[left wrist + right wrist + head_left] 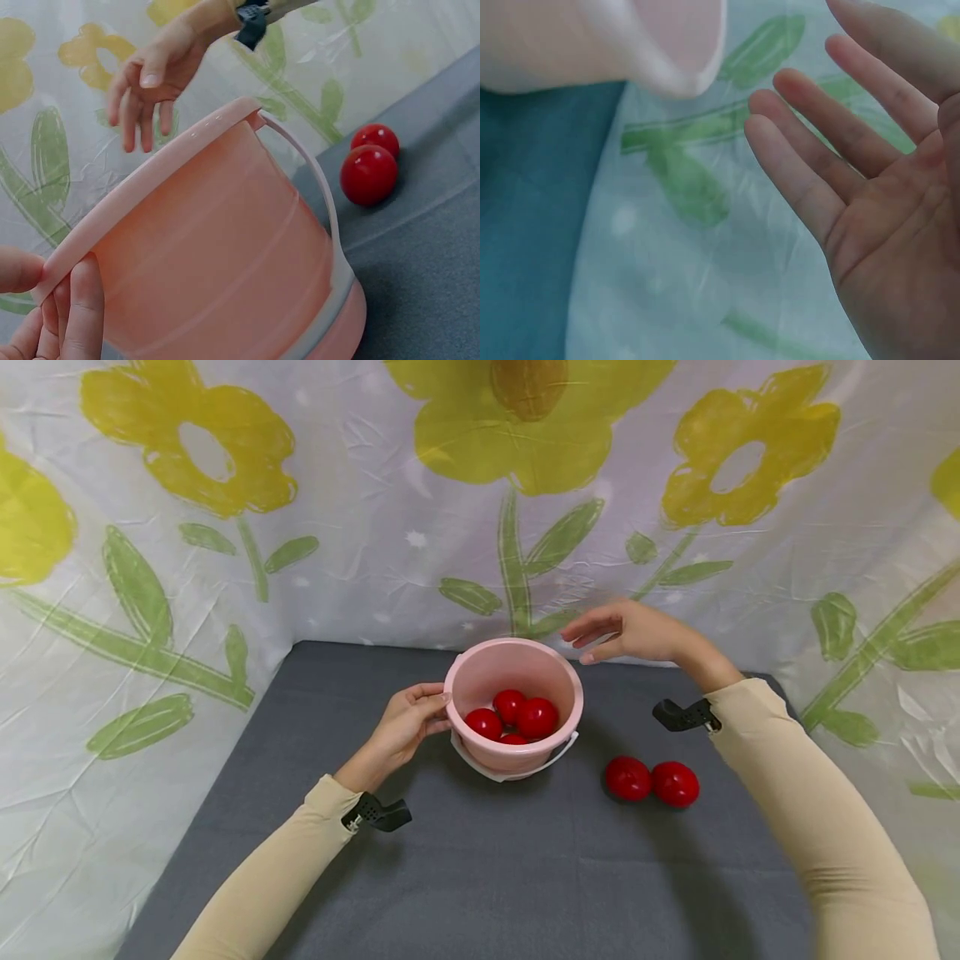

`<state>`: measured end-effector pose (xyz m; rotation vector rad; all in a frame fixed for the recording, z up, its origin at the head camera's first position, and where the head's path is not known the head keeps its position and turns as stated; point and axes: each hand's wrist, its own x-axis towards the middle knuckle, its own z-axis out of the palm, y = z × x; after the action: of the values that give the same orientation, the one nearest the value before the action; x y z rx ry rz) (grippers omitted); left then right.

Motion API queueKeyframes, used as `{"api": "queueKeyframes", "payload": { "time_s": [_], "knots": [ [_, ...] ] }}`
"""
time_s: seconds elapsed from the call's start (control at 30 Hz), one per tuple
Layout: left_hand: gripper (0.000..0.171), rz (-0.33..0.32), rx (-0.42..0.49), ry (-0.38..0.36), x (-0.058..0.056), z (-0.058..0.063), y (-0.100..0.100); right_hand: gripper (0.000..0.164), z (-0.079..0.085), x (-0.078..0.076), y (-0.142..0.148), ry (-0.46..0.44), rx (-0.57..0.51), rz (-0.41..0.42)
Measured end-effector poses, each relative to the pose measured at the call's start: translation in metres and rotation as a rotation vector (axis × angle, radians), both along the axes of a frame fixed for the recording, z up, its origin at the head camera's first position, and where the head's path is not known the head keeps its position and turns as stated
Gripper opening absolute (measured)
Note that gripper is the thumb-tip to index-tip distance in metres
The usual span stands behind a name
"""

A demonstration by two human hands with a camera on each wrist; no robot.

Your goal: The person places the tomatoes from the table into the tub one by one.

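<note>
Two sleeves [802, 827] — left grip [401, 725] pinching one bucket [510, 667], right grip [637, 631] relaxed — seemingly four balls [537, 718] inside, two outside.

Balls [537, 718] in the bucket [517, 670], two loose balls [628, 778] to its right.

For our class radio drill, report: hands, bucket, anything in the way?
Left hand gripping pink bucket; right hand empty, near it. Four red balls visible inside. No obstruction seen.
</note>
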<state>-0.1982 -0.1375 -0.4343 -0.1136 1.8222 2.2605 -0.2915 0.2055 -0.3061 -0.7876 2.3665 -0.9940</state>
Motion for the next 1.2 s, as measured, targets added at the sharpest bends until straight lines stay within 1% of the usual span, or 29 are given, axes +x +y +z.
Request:
{"api": "queueKeyframes", "payload": {
  "time_s": [0.1,0.23,0.33,0.53,0.67,0.9,1.03,1.2],
  "knots": [
    [0.039,-0.002,0.001,-0.001,0.000,0.000,0.000,0.049,-0.009,0.006,0.014,-0.006,-0.003,-0.029],
    [0.040,-0.005,-0.004,-0.007,0.000,0.000,0.000,0.051,-0.026,0.015,0.031,-0.024,-0.024,-0.034],
    [0.041,-0.009,0.004,-0.005,0.000,0.001,0.000,0.053,-0.041,0.021,0.043,-0.041,-0.044,-0.038],
    [0.043,-0.021,0.028,0.015,0.000,0.001,0.000,0.056,-0.074,0.035,0.060,-0.084,-0.069,-0.072],
    [0.043,-0.022,0.029,0.014,0.000,0.001,0.000,0.057,-0.095,0.043,0.070,-0.102,-0.077,-0.064],
    [0.046,-0.028,0.019,0.013,-0.001,-0.001,0.001,0.057,-0.126,0.058,0.085,-0.148,-0.045,-0.047],
    [0.045,-0.020,0.017,0.002,-0.002,-0.002,0.000,0.060,-0.138,0.065,0.088,-0.200,-0.041,-0.025],
    [0.044,-0.017,0.016,0.001,-0.003,-0.003,0.000,0.060,-0.150,0.070,0.088,-0.207,-0.014,0.023]
  ]
}}
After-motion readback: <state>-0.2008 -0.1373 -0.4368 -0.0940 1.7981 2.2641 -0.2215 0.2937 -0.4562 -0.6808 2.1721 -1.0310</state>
